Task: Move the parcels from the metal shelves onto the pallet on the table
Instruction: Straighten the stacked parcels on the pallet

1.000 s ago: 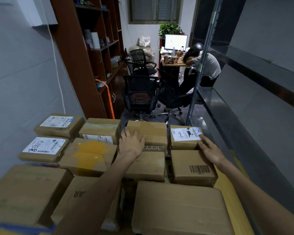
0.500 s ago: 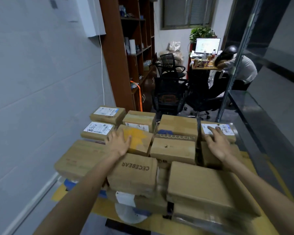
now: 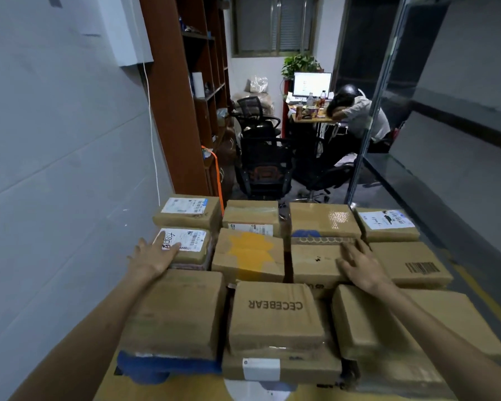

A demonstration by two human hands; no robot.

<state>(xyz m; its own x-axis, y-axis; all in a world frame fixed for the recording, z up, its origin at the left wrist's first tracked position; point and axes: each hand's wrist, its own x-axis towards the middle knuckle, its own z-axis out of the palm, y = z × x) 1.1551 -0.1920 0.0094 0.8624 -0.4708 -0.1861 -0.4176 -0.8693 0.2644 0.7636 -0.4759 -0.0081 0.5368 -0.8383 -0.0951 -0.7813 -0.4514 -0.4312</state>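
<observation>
Several brown cardboard parcels lie packed in rows on a yellow surface (image 3: 182, 390) in front of me. My left hand (image 3: 154, 256) rests flat, fingers spread, on the left parcel with a white handwritten label (image 3: 190, 241). My right hand (image 3: 359, 264) lies with straight fingers on a plain parcel (image 3: 315, 261) in the middle row. Between them sits a parcel with a yellow patch (image 3: 248, 251). A box marked CECEBEAR (image 3: 275, 311) is nearest me. The metal shelves are out of view.
A grey wall (image 3: 55, 169) runs close on the left, a glass partition (image 3: 388, 82) on the right. Behind the parcels stand a brown wooden shelf unit (image 3: 182, 111), black office chairs (image 3: 263, 166), and a desk with a monitor where a person (image 3: 359, 114) leans.
My left hand slid left from the yellow-patch parcel to the labelled one. My right hand moved left from the far right labelled parcel to the middle row. The view pulled back.
</observation>
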